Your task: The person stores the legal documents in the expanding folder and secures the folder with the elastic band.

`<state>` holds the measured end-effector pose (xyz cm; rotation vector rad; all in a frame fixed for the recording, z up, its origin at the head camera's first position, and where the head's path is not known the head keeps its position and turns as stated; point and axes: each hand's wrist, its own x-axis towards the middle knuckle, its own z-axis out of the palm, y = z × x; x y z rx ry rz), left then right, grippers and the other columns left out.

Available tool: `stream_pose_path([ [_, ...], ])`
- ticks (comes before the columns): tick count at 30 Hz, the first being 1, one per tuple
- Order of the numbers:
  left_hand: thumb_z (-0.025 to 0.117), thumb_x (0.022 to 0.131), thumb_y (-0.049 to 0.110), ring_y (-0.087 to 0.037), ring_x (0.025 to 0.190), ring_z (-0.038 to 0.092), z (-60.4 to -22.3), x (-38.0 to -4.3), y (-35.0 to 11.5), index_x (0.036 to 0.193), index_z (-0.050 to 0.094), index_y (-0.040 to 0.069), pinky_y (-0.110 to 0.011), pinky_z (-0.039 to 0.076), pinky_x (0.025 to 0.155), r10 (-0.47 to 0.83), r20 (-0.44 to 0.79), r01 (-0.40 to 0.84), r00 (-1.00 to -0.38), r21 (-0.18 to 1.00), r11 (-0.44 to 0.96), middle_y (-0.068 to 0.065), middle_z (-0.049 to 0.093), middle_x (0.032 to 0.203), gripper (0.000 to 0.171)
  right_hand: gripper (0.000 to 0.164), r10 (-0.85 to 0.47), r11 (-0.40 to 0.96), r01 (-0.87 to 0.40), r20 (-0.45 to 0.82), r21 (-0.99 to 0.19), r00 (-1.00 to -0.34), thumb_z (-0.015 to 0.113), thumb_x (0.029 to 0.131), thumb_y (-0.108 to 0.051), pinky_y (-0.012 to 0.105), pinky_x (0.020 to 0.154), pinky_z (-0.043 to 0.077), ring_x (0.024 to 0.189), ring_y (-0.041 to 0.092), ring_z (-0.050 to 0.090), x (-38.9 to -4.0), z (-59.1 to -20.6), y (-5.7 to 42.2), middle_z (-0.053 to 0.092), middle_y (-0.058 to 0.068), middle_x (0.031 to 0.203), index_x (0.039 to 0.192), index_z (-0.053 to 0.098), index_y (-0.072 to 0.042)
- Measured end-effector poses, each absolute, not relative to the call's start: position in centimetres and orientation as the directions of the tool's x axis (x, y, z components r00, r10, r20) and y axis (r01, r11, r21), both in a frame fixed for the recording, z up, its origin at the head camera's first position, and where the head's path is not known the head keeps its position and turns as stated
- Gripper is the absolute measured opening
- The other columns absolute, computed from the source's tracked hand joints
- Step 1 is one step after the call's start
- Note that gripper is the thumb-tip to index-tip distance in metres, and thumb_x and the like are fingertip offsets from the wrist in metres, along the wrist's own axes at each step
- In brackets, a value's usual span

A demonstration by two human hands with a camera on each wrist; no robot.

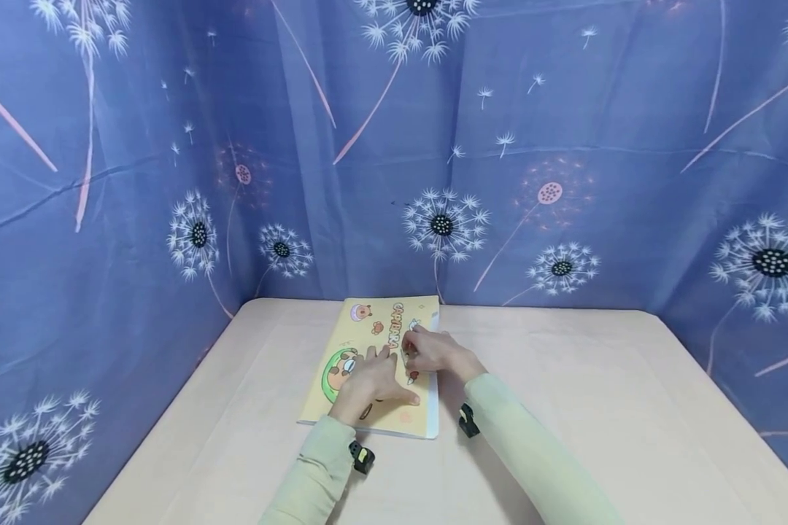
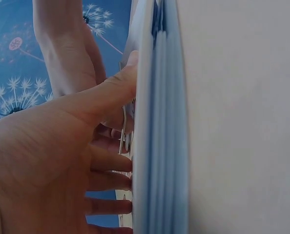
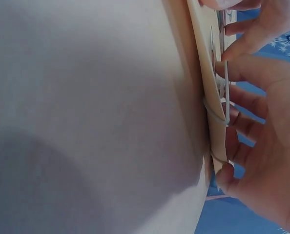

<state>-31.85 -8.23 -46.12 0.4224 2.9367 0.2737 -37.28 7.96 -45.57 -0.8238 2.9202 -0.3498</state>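
Note:
A yellow expanding folder (image 1: 368,324) with cartoon capybaras on its cover lies on the table; the left wrist view shows its pale layered edge (image 2: 159,146). My left hand (image 1: 374,379) rests on the cover with fingers spread, its thumb stretched toward the folder's right side. Just beyond it, my right hand (image 1: 433,352) is bent over the right part of the cover. Its curled fingers hold a thin light elastic cord (image 3: 228,92), which stands off the cover in a loop and runs around the folder's edge. The right fingertips are partly hidden behind the cord and edge.
The pale table (image 1: 565,408) extends to both sides of the folder. A blue curtain (image 1: 499,146) with dandelion prints hangs behind and along the sides. Black wrist devices (image 1: 362,457) sit on both sleeves.

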Motion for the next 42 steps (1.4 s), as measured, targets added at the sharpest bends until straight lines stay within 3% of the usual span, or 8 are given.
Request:
stream_pose_path([
  [9, 0.073, 0.067, 0.075, -0.041, 0.143, 0.033, -46.2, -31.9, -9.3, 0.150, 0.044, 0.007, -0.062, 0.026, 0.115, 0.281, -0.144, 0.239, -0.949, 0.252, 0.938, -0.017, 0.034, 0.159, 0.111, 0.026, -0.527, 0.839, -0.497, -0.101, -0.224, -0.844, 0.070, 0.082, -0.031, 0.053, 0.094, 0.043, 0.084, 0.015, 0.052, -37.9, -45.3, 6.2, 0.048, -0.005, 0.101, 0.103, 0.061, -0.021],
  [18, 0.073, 0.068, 0.073, -0.039, 0.139, 0.037, -46.5, -31.8, -9.4, 0.147, 0.048, 0.006, -0.059, 0.030, 0.113, 0.284, -0.130, 0.245, -0.950, 0.251, 0.936, -0.017, 0.036, 0.158, 0.107, 0.026, -0.519, 0.816, -0.477, -0.052, -0.326, -0.853, 0.068, 0.081, -0.025, 0.036, 0.080, 0.045, 0.084, 0.014, 0.049, -37.8, -46.4, 6.6, 0.048, -0.003, 0.100, 0.105, 0.060, -0.018],
  [28, 0.070, 0.065, 0.079, -0.040, 0.143, 0.034, -46.6, -31.7, -9.5, 0.147, 0.047, 0.006, -0.065, 0.026, 0.113, 0.277, -0.122, 0.246, -0.953, 0.219, 0.944, -0.015, 0.035, 0.159, 0.113, 0.029, -0.478, 0.812, -0.424, -0.040, -0.401, -0.877, 0.064, 0.086, -0.018, 0.054, 0.090, 0.041, 0.086, 0.014, 0.052, -37.6, -46.8, 7.6, 0.054, -0.001, 0.098, 0.115, 0.066, -0.017],
  [36, 0.070, 0.068, 0.077, -0.039, 0.142, 0.035, -46.5, -31.7, -9.1, 0.149, 0.045, 0.005, -0.058, 0.031, 0.112, 0.311, -0.130, 0.277, -0.942, 0.227, 0.934, -0.015, 0.035, 0.159, 0.110, 0.025, -0.576, 0.690, -0.536, 0.079, -0.487, -0.814, 0.064, 0.085, -0.006, 0.032, 0.081, 0.047, 0.084, 0.014, 0.052, -37.0, -46.6, 10.3, 0.059, 0.008, 0.095, 0.109, 0.069, -0.002],
  [42, 0.069, 0.076, 0.069, -0.036, 0.132, 0.043, -45.9, -31.8, -8.9, 0.143, 0.052, 0.008, -0.057, 0.035, 0.108, 0.328, -0.127, 0.297, -0.936, 0.214, 0.931, -0.015, 0.040, 0.156, 0.092, 0.023, -0.566, 0.653, -0.538, 0.129, -0.533, -0.815, 0.063, 0.089, -0.009, 0.030, 0.079, 0.047, 0.086, 0.017, 0.056, -36.4, -46.5, 12.1, 0.062, 0.010, 0.096, 0.109, 0.069, -0.001],
])
